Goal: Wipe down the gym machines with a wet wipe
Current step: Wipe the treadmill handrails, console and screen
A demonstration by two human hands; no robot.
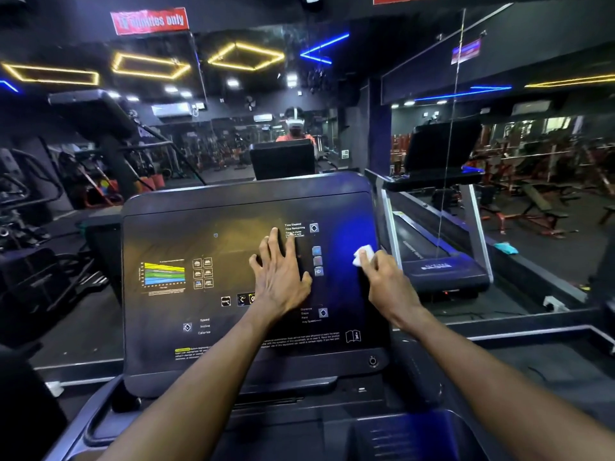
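Note:
A dark treadmill console (199,234) with printed labels and a coloured chart fills the middle of the head view. My left hand (283,277) lies flat on the panel's centre, fingers spread and straight. My right hand (386,277) is at the console's right edge and presses a small white wet wipe (362,254) against the panel. The wipe shows under its fingertips, near a column of small buttons (317,261).
A mirror wall (266,94) stands behind the console and reflects the gym. Another treadmill (442,254) is to the right behind a glass partition. Dark machines (30,227) crowd the left side. A teal cloth (506,248) lies on the floor at right.

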